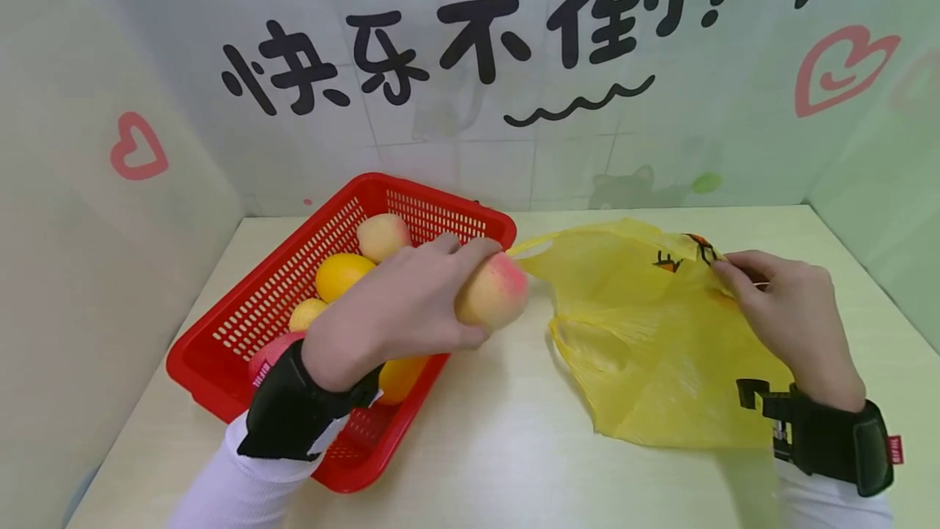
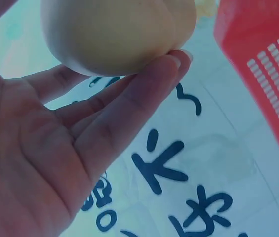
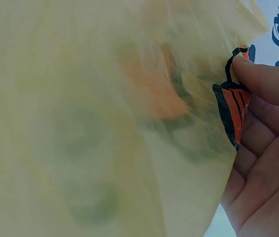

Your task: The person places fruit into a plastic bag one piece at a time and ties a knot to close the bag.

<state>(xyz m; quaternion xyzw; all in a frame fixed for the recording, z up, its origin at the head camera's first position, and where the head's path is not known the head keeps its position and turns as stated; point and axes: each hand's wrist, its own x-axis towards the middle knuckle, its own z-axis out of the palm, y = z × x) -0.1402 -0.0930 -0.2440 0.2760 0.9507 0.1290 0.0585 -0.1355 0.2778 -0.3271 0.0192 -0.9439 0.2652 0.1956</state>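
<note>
My left hand grips a pale peach with a pink blush, above the right rim of the red basket. In the left wrist view the fingers curve under the peach. My right hand pinches the upper edge of a yellow plastic bag between thumb and fingers. The right wrist view shows the bag spread beside the right hand, with an orange and black print near the thumb. The bag's handle loop lies just right of the held peach.
Inside the basket are another peach, a yellow fruit, a smaller yellow one, a reddish fruit and an orange one. Behind the pale table stands a backdrop with black lettering.
</note>
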